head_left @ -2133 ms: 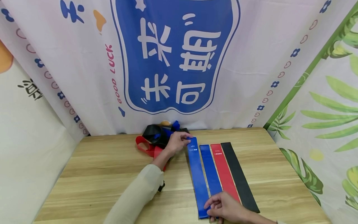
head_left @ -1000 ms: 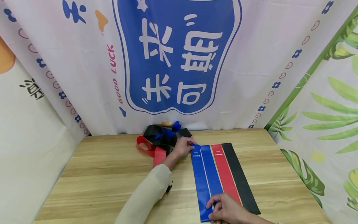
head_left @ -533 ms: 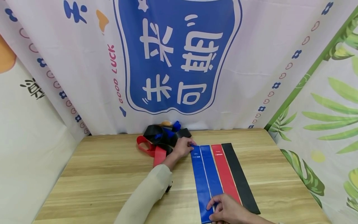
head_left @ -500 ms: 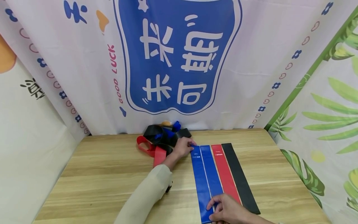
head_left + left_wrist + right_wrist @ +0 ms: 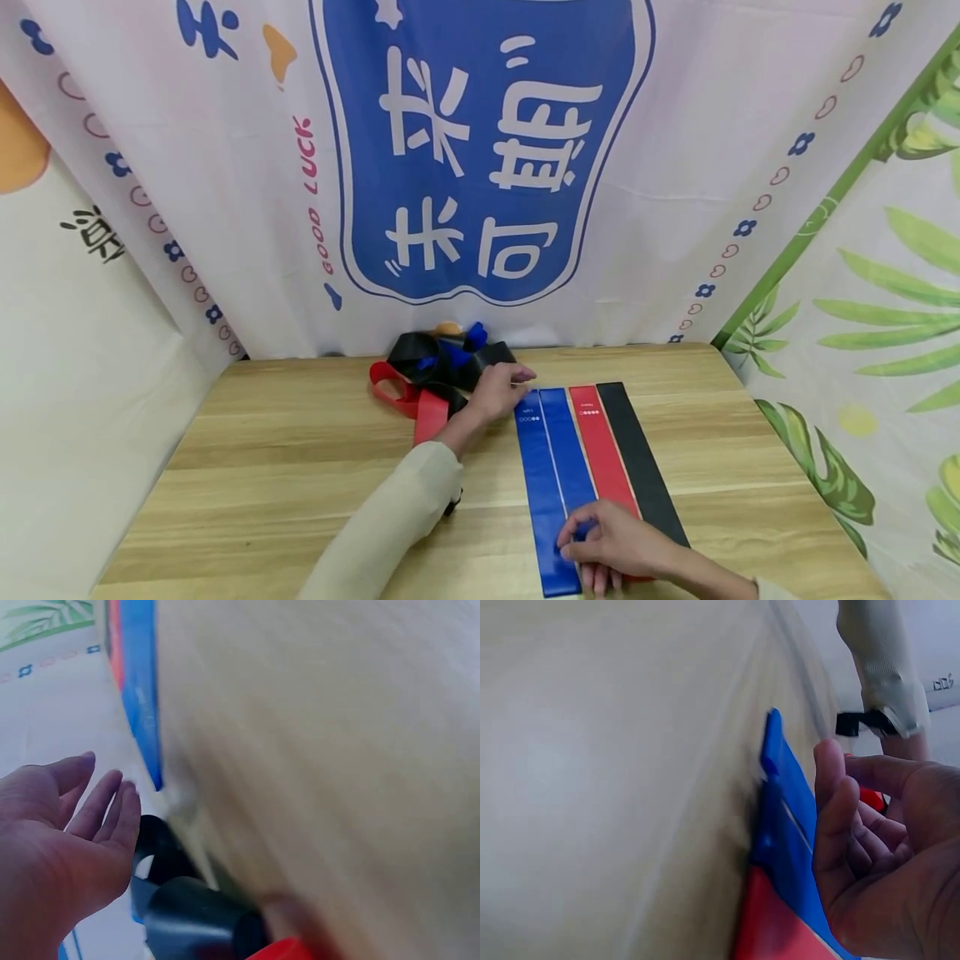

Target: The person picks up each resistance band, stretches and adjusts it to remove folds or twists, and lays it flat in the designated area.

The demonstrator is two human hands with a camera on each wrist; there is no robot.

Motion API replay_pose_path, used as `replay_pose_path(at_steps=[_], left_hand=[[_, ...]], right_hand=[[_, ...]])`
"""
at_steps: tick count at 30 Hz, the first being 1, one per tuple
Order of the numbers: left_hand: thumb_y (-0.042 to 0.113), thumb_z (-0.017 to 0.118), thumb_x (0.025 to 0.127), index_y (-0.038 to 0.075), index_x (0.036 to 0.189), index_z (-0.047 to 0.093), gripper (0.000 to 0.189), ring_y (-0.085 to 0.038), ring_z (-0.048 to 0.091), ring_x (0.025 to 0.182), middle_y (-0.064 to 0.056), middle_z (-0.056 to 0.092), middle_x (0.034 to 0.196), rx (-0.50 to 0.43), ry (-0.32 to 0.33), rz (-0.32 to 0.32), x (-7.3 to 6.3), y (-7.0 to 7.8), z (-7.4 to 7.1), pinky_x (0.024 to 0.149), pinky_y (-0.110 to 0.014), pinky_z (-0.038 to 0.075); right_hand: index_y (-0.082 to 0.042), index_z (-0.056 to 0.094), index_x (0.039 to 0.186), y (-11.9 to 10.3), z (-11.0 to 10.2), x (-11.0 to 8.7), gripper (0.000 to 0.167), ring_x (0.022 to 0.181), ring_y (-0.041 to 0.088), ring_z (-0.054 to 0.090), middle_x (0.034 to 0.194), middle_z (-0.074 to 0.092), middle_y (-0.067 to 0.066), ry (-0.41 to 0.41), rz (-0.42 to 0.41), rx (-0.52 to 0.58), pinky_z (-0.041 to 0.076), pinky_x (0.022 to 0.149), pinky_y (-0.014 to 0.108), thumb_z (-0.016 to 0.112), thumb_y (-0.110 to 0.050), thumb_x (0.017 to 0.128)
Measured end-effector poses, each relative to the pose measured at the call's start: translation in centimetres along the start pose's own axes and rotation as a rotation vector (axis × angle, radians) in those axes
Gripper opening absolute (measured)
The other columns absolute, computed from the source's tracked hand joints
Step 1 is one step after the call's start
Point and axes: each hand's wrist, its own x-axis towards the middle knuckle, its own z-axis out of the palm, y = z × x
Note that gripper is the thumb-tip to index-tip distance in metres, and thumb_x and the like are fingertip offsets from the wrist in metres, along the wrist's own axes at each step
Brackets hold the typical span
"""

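Four flat resistance bands lie side by side on the table: a blue band (image 5: 540, 483) marked with dots, a second blue band (image 5: 567, 446), a red band (image 5: 600, 454) and a black band (image 5: 647, 467). My left hand (image 5: 497, 393) is at the far end of the leftmost blue band; in the left wrist view its fingers (image 5: 97, 806) are spread and hold nothing. Over the near ends of the bands, my right hand (image 5: 611, 537) hovers with loosely bent fingers. The right wrist view shows nothing in this hand (image 5: 889, 855), apart from the bands. It hides part of the red band's near end.
A tangled pile of more bands, with a black band (image 5: 412, 354) and a red band (image 5: 430, 417), lies left of my left hand against the printed cloth (image 5: 247, 275). The wooden table (image 5: 285, 467) extends to both sides of the bands.
My left hand brought the leftmost blue band rightward against its neighbour, then let go, fingers opening. My right hand has risen slightly off that band's near end.
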Motion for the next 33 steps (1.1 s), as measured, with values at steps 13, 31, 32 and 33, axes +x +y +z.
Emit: replay_pose_path(at_steps=[13, 31, 32, 33], left_hand=[[0.013, 0.069, 0.104, 0.009, 0.119, 0.078, 0.018, -0.017, 0.072, 0.102, -0.003, 0.079, 0.113, -0.049, 0.102, 0.078, -2.0, 0.6, -4.4, 0.094, -0.035, 0.060], [0.006, 0.071, 0.101, 0.002, 0.119, 0.076, 0.019, -0.026, 0.071, 0.102, -0.011, 0.077, 0.111, -0.022, 0.295, 0.062, -6.4, -4.4, -12.4, 0.093, -0.044, 0.061], [0.006, 0.070, 0.101, 0.002, 0.119, 0.075, 0.019, -0.026, 0.070, 0.102, -0.011, 0.076, 0.111, -0.019, 0.294, 0.051, -6.6, -4.7, -12.7, 0.094, -0.044, 0.060], [0.006, 0.069, 0.102, 0.002, 0.120, 0.075, 0.019, -0.027, 0.070, 0.104, -0.013, 0.076, 0.113, -0.014, 0.289, 0.041, -6.8, -5.0, -13.0, 0.094, -0.045, 0.060]], right_hand=[[-0.002, 0.075, 0.114, -1.8, -3.1, 3.1, 0.022, 0.072, 0.024, 0.075, 0.085, 0.077, 0.012, 0.038, -0.156, -0.022, 0.058, 0.060, 0.024, 0.070, -0.021, 0.104], [0.002, 0.072, 0.119, -4.7, -4.4, 8.8, 0.025, 0.089, 0.034, 0.074, 0.099, 0.077, 0.015, 0.165, -0.300, -0.103, 0.062, 0.072, 0.038, 0.072, -0.017, 0.103], [0.002, 0.072, 0.119, -5.0, -4.3, 9.1, 0.025, 0.090, 0.035, 0.074, 0.100, 0.076, 0.016, 0.164, -0.305, -0.099, 0.062, 0.072, 0.039, 0.072, -0.017, 0.102], [0.002, 0.072, 0.119, -5.2, -4.2, 9.5, 0.026, 0.091, 0.036, 0.074, 0.101, 0.076, 0.017, 0.162, -0.311, -0.097, 0.063, 0.072, 0.039, 0.072, -0.018, 0.102]])
